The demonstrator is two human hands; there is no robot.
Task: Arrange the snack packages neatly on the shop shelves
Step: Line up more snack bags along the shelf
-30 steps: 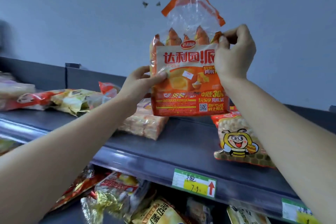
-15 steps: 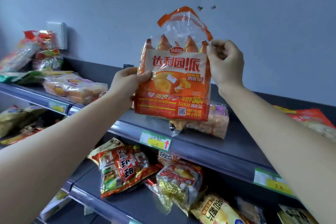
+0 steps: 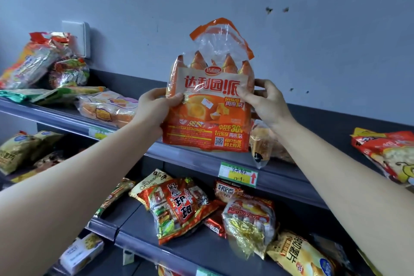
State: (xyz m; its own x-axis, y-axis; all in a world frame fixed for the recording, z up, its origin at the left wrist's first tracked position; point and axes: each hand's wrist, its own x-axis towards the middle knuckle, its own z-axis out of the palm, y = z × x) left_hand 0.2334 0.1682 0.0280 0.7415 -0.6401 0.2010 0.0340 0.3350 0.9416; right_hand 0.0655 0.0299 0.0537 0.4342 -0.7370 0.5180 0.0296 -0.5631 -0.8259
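Head view: both hands are up at the top shelf (image 3: 190, 160). The left hand (image 3: 154, 107) grips the orange cake bag (image 3: 208, 116) by its left edge and the right hand (image 3: 266, 103) pinches the right edge. The bag is upright, base at the shelf's front lip. Can't tell if it's touching. Risk: let go this close to the edge and the floppy bag could tip forward and fall. Push it back hard and it squashes the clear bag (image 3: 263, 141) behind.

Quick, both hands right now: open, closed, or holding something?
Left hand: closed, gripping the left edge of the orange snack bag.
Right hand: closed, gripping the right edge of the same bag.
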